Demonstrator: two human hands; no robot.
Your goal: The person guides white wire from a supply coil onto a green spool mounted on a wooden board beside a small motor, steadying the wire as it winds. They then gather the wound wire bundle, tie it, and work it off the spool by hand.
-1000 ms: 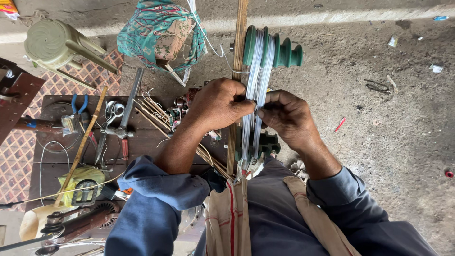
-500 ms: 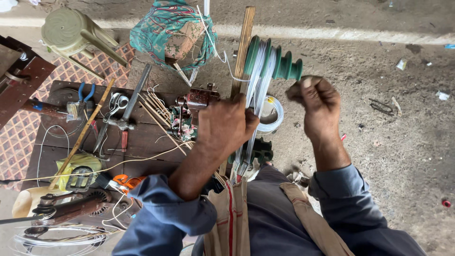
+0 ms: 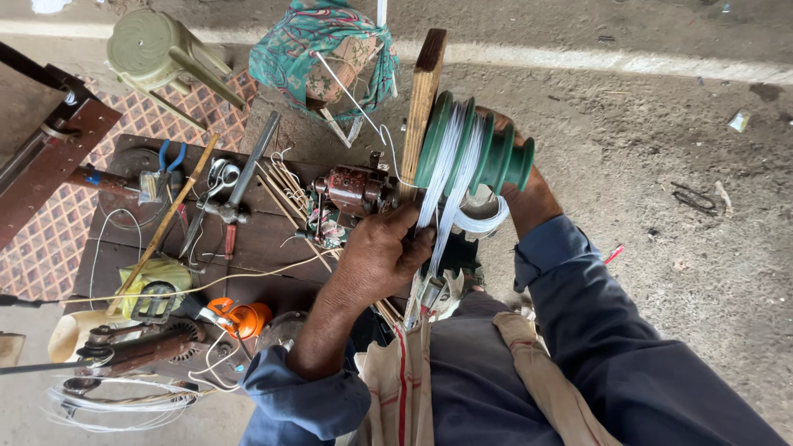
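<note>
A green stepped winding former (image 3: 477, 150) sits on an upright wooden bar (image 3: 420, 107) in front of me. White wire (image 3: 446, 177) is looped over its grooves. My left hand (image 3: 378, 256) grips the bar and the wire strands just below the former. My right hand (image 3: 529, 192) is behind the former's small end, mostly hidden by it, fingers wrapped on the far side. A loop of white wire (image 3: 483, 221) hangs under the former near my right wrist. My lap with a striped cloth (image 3: 401, 384) is below.
A dark board (image 3: 248, 239) on the left carries a hammer (image 3: 235, 186), blue-handled pliers (image 3: 161, 169), scissors, sticks and a small brown motor part (image 3: 355, 190). A green stool (image 3: 165, 54) lies tipped at the top left. A cloth-wrapped bundle (image 3: 326, 54) stands behind. Wire coils (image 3: 116, 400) lie at the bottom left.
My right hand went from raised beside the former to behind its small end. My left hand stayed on the bar and strands. The view shifted closer to the former.
</note>
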